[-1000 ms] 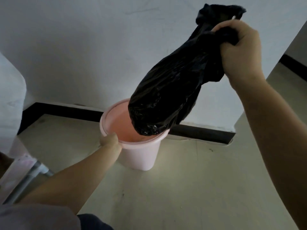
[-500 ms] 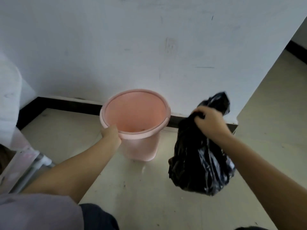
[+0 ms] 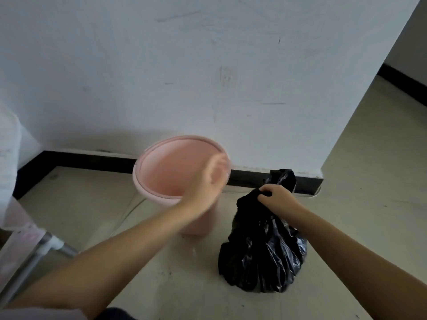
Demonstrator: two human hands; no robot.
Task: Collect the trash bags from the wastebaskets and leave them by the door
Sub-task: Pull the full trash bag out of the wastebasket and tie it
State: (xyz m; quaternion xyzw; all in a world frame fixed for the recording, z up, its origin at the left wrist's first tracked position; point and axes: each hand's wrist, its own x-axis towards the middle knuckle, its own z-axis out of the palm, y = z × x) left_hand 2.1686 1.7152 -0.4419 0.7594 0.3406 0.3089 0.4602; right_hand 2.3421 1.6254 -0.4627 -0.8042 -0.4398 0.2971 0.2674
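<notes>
One bag out, bin bare.
R hand [image 3: 276, 199] had fingers clamped on the black trash bag [image 3: 263, 255] neck; bag hung upright w/ its base at the floor [image 3: 369, 181], just right of the pink wastebasket [image 3: 161, 172]. L hand [image 3: 208, 181], blurred & loose, hovered over the rim, gripping nothing.

Bare forearms, pale sleeve [image 3: 34, 314], dark trousers [image 3: 115, 314].

We see a pale tiled floor [image 3: 161, 285] carrying a pink wastebasket [image 3: 161, 197] against the wall, with a black trash bag [image 3: 261, 257] resting just beside it.
</notes>
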